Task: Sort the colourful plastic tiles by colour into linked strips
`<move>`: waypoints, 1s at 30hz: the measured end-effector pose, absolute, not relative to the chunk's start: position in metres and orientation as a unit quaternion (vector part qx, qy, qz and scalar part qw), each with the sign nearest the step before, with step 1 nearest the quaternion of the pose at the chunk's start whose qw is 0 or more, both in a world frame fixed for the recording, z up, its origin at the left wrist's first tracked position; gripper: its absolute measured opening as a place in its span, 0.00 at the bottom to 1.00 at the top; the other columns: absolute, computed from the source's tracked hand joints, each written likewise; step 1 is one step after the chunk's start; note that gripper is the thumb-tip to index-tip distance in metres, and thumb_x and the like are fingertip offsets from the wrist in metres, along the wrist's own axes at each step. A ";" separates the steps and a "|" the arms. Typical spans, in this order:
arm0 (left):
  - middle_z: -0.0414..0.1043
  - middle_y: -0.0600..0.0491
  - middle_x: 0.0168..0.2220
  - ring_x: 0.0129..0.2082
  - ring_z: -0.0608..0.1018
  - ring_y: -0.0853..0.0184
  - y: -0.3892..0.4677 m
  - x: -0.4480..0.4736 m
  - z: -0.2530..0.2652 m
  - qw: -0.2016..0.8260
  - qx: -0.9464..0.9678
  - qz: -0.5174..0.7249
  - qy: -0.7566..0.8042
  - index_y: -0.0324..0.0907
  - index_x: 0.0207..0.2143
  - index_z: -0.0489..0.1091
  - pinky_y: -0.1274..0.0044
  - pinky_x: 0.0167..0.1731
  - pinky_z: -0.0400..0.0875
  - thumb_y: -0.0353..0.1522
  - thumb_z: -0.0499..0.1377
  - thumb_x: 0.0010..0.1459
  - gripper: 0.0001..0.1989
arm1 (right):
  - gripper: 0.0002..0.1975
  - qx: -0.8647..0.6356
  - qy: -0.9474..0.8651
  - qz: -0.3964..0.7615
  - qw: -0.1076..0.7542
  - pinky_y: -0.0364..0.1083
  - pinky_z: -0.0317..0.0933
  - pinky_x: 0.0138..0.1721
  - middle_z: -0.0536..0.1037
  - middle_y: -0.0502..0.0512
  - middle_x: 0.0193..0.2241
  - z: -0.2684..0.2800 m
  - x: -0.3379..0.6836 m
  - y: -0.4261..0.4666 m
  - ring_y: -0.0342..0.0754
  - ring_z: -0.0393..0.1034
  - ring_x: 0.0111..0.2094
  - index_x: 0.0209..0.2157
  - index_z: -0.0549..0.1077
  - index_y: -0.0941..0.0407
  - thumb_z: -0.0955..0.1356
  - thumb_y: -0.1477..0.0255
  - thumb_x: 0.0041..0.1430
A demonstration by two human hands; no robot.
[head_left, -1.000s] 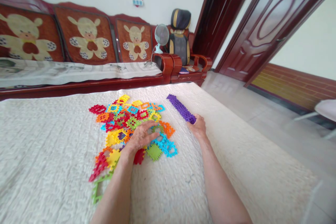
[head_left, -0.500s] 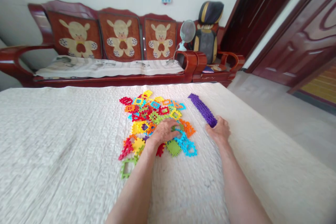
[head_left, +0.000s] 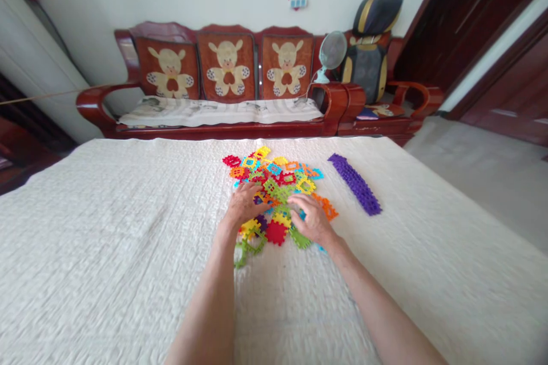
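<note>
A loose pile of interlocking plastic toy tiles [head_left: 272, 187] in red, yellow, green, blue, orange and purple lies on the white cloth. My left hand [head_left: 245, 203] rests at the pile's left side, fingers apart and curved over the pieces. Opposite it, my right hand [head_left: 313, 219] lies on the pile's right side with its fingers spread. Between the hands a red tile [head_left: 276, 232] shows near the front. A row of stacked purple tiles [head_left: 355, 185] lies by itself to the right, touched by neither hand. Pieces under my palms are hidden.
The white quilted cloth [head_left: 128, 251] covers the broad table, whose far edge faces a wooden sofa [head_left: 338, 104] with bear-patterned cushions. A small fan [head_left: 333, 51] stands by the sofa arm. At the right is a chair with a massage cushion [head_left: 365, 71].
My right hand has let go of the purple row and moved left onto the pile. My left hand has shifted to the pile's left side. The view has turned left.
</note>
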State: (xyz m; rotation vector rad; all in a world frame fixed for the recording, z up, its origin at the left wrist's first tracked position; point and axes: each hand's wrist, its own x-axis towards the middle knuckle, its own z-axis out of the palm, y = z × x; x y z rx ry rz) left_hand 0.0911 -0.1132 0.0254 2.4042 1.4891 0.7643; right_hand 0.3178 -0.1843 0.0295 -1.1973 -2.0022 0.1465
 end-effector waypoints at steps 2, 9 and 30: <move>0.68 0.44 0.56 0.57 0.68 0.52 -0.117 0.087 0.018 0.100 0.819 0.264 0.499 0.42 0.49 0.73 0.60 0.57 0.64 0.38 0.67 0.48 0.25 | 0.15 -0.458 -0.812 0.069 0.354 0.53 0.62 0.53 0.76 0.57 0.47 0.032 0.304 -0.186 0.52 0.69 0.50 0.46 0.72 0.54 0.65 0.76 0.56; 0.69 0.44 0.54 0.55 0.71 0.58 -0.120 0.085 0.004 0.093 0.803 0.362 0.465 0.42 0.40 0.75 0.64 0.56 0.67 0.30 0.62 0.51 0.12 | 0.14 -0.465 -0.838 0.068 0.278 0.55 0.59 0.54 0.74 0.59 0.51 0.037 0.277 -0.177 0.54 0.66 0.52 0.46 0.73 0.56 0.68 0.71 0.56; 0.73 0.49 0.51 0.52 0.73 0.60 -0.127 0.077 0.034 0.157 0.811 0.301 0.477 0.45 0.40 0.76 0.67 0.56 0.65 0.33 0.64 0.49 0.13 | 0.19 -0.494 -0.816 0.009 0.301 0.59 0.59 0.52 0.72 0.60 0.53 0.020 0.257 -0.160 0.59 0.65 0.52 0.47 0.72 0.54 0.66 0.76 0.52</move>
